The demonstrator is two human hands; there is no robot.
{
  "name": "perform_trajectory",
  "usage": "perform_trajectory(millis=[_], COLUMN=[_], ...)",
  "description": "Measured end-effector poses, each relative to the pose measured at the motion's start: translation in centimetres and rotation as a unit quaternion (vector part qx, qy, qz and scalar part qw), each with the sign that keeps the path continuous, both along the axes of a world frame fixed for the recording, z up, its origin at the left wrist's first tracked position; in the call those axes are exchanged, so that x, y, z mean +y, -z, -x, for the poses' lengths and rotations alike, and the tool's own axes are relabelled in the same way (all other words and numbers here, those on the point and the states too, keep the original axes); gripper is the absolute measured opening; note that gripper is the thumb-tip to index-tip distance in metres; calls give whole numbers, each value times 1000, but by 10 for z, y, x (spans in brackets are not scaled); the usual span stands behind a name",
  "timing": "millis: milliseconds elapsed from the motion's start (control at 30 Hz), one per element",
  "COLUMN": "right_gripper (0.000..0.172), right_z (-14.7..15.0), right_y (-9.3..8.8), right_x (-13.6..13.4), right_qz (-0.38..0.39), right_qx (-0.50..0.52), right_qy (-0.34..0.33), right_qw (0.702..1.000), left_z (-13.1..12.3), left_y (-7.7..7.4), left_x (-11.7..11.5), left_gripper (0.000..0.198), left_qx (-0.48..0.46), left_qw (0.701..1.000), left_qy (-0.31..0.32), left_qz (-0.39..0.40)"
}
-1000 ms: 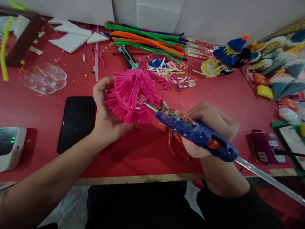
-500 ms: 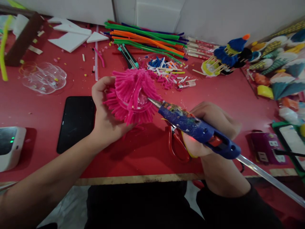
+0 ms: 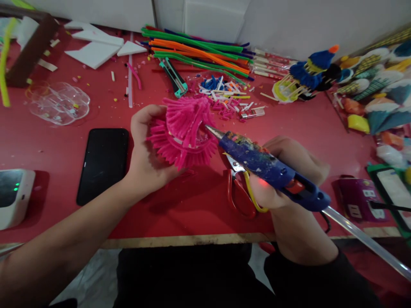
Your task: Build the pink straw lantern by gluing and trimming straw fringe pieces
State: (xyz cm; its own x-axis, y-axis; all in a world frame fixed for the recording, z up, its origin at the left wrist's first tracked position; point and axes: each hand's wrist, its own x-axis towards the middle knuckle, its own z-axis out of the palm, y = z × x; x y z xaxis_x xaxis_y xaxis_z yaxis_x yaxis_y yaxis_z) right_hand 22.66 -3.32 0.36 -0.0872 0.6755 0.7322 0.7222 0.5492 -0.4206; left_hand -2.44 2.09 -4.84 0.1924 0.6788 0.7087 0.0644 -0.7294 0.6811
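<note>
My left hand is closed around the left side of a round pink craft piece made of fuzzy pipe-cleaner strips, held above the table. A ring of strips fans out below a cone-like upper part, with a shiny patch between them. In my right hand is a blue, paint-stained hot glue gun, a clear glue stick sticking out of its back. Its metal nozzle points left, at the right side of the pink piece; whether it touches cannot be told. Scissors with red and yellow handles lie beneath the glue gun.
On the red table lie a black phone, a clear plastic tray, a teal utility knife, pipe cleaners and cut scraps. A blue-and-yellow figure stands at the back right, near wrapped packets. A white device sits left.
The pink piece has shifted slightly right and turned in my left hand. The glue gun has moved a little right with it, and more of the scissors shows.
</note>
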Motion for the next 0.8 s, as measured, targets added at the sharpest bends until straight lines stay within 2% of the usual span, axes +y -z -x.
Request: perform_trajectory(millis=[67, 133, 267, 400, 567, 667, 800], right_gripper=[18, 18, 17, 15, 12, 11, 13], right_z=[4, 6, 6, 3, -1, -4, -4], right_y=[-3, -5, -6, -4, -7, -8, -7], right_x=[1, 1, 2, 2, 2, 1, 1], right_qz=[-35, -37, -29, -46, -39, -18, -33], right_qx=[18, 18, 36, -2, -28, -48, -29], right_qy=[25, 24, 7, 16, 14, 5, -2], right_qw=[999, 999, 999, 999, 999, 999, 999], left_z=[0, 0, 1, 2, 0, 0, 2], left_y=[3, 7, 11, 10, 9, 6, 1], left_x=[2, 5, 8, 8, 8, 6, 5], left_gripper=[123, 127, 126, 124, 131, 127, 124], left_qx=[-9, -18, -26, -25, -1, 8, 40], left_qw=[1000, 1000, 999, 999, 1000, 999, 997], left_qy=[5, 6, 21, 21, 14, -5, -22], left_qz=[-4, -1, 17, 29, -17, -35, -57])
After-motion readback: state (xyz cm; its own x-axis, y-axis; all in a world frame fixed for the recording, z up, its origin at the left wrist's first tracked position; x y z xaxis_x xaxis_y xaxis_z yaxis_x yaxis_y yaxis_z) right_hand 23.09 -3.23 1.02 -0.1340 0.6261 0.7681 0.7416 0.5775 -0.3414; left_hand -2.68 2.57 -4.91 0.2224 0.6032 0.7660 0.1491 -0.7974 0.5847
